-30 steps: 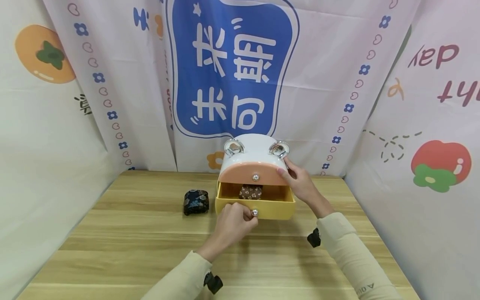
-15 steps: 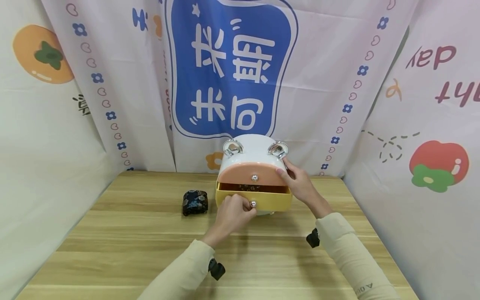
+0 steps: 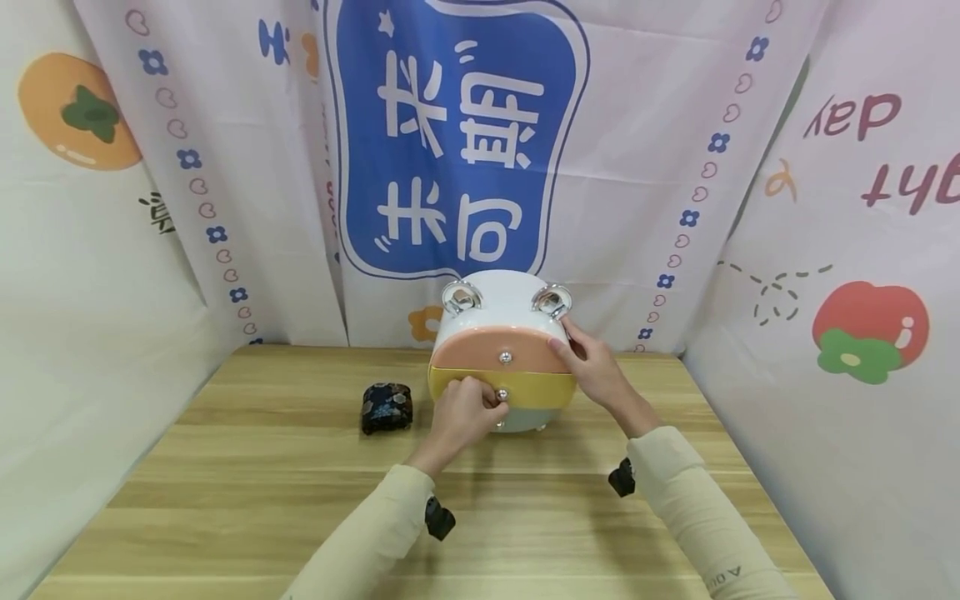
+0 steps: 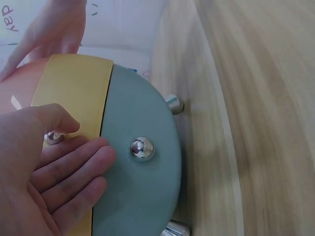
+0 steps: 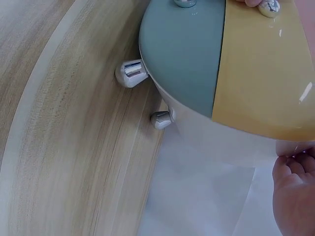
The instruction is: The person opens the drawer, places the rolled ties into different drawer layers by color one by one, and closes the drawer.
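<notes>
A small white frog-like drawer cabinet [image 3: 501, 298] stands upright at the back of the table, with an orange drawer [image 3: 480, 346], a yellow drawer [image 3: 542, 387] and a grey-green drawer [image 4: 140, 103], all flush with its front. My left hand [image 3: 463, 414] pinches the silver knob [image 4: 53, 137] of the yellow drawer between thumb and forefinger, the other fingers lying across the front. My right hand [image 3: 597, 373] holds the cabinet's right side, thumb at the orange drawer's edge; in the right wrist view its fingers [image 5: 298, 167] curl against the white side wall.
A dark folded floral cloth bundle [image 3: 387, 407] lies on the wooden table [image 3: 262, 483], left of the cabinet. Silver feet [image 5: 132, 73] hold the cabinet off the tabletop. Printed curtains [image 3: 637, 167] hang close behind and on both sides.
My left hand has pushed the yellow drawer from pulled out to fully in, hiding the brown floral piece inside it. The right hand has kept its hold on the cabinet's side.
</notes>
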Available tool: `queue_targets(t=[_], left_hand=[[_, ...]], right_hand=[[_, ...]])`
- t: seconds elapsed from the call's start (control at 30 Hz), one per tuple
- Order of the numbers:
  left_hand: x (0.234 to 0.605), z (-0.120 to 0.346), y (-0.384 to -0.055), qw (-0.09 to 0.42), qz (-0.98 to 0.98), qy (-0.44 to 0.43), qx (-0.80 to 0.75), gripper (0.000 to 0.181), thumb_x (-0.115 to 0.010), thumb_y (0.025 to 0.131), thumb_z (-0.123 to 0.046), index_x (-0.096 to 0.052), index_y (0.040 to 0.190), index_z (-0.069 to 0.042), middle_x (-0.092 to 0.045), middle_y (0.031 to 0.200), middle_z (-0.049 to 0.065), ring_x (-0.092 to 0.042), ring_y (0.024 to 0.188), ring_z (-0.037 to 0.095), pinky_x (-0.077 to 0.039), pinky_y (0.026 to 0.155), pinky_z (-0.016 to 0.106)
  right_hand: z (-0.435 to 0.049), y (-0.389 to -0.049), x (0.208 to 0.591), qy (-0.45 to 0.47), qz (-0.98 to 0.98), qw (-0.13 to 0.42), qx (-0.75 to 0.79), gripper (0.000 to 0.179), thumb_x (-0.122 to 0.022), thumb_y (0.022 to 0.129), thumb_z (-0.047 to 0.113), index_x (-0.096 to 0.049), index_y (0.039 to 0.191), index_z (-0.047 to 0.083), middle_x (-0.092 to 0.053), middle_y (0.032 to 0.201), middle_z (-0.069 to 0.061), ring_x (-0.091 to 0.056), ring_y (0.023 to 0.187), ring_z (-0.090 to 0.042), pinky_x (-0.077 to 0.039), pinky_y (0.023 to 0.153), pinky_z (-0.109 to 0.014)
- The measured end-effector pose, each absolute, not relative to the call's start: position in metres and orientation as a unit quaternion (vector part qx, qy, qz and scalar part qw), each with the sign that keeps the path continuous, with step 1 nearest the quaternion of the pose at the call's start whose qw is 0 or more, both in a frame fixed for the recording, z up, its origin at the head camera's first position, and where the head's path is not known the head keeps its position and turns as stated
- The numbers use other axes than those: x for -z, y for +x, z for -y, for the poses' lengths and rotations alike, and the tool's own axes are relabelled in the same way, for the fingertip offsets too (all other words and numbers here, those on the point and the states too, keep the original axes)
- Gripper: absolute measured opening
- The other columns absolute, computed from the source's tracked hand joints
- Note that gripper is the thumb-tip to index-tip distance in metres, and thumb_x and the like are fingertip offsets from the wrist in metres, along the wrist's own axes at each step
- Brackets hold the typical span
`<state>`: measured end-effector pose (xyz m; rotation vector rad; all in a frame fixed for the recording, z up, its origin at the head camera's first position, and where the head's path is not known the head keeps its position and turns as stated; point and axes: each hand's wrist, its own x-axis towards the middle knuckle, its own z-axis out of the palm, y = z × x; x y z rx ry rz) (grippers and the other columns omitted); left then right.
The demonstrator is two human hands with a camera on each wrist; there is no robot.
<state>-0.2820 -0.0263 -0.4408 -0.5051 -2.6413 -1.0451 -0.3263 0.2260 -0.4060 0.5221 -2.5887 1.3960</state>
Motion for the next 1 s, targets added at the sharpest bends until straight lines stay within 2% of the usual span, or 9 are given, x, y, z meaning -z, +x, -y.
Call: queue_targets(t=[0.23,0.5,0.63,0.8,1.0], left_hand=[[0.440,0.026,-0.287,0.122,0.914,-0.166,0.350,0.039,-0.076,0.087,-0.023,-0.060,0.051,-0.019,-0.059,0.049,-0.012,-0.043,0.043,0.002,-0.033,0.044,0.022],[0.447,0.027,-0.284,0.115,0.914,-0.163,0.354,0.028,-0.077,0.086,-0.025,-0.072,0.059,-0.020,-0.072,0.060,-0.008,-0.052,0.046,0.004,-0.043,0.047,0.024],[0.460,0.032,-0.281,0.103,0.920,-0.152,0.347,0.020,-0.079,0.086,-0.028,-0.078,0.067,-0.020,-0.075,0.066,-0.008,-0.061,0.054,0.005,-0.052,0.055,0.028],[0.480,0.038,-0.279,0.077,0.928,-0.124,0.343,0.020,-0.082,0.085,-0.036,-0.079,0.071,-0.022,-0.076,0.070,-0.008,-0.067,0.065,0.007,-0.058,0.066,0.034],[0.492,0.036,-0.278,0.054,0.928,-0.116,0.350,0.022,-0.080,0.086,-0.036,-0.078,0.071,-0.021,-0.075,0.068,-0.008,-0.063,0.058,0.007,-0.054,0.058,0.030]], right_hand=[[-0.226,-0.327,0.406,0.178,0.857,0.078,-0.477,0.082,-0.052,0.106,0.059,-0.025,0.167,0.011,-0.028,0.173,-0.011,-0.036,0.158,-0.032,-0.036,0.125,-0.045],[-0.227,-0.328,0.408,0.182,0.857,0.089,-0.474,0.081,-0.053,0.106,0.058,-0.027,0.166,0.009,-0.030,0.172,-0.013,-0.037,0.158,-0.033,-0.037,0.124,-0.045],[-0.226,-0.327,0.410,0.182,0.855,0.089,-0.478,0.080,-0.053,0.107,0.056,-0.026,0.166,0.009,-0.029,0.172,-0.013,-0.036,0.158,-0.033,-0.036,0.124,-0.045],[-0.226,-0.327,0.411,0.177,0.855,0.086,-0.480,0.081,-0.052,0.106,0.058,-0.026,0.166,0.010,-0.028,0.173,-0.012,-0.035,0.159,-0.032,-0.036,0.124,-0.044],[-0.226,-0.329,0.412,0.182,0.853,0.088,-0.481,0.081,-0.052,0.107,0.057,-0.025,0.167,0.010,-0.027,0.173,-0.011,-0.034,0.159,-0.032,-0.036,0.125,-0.044]])
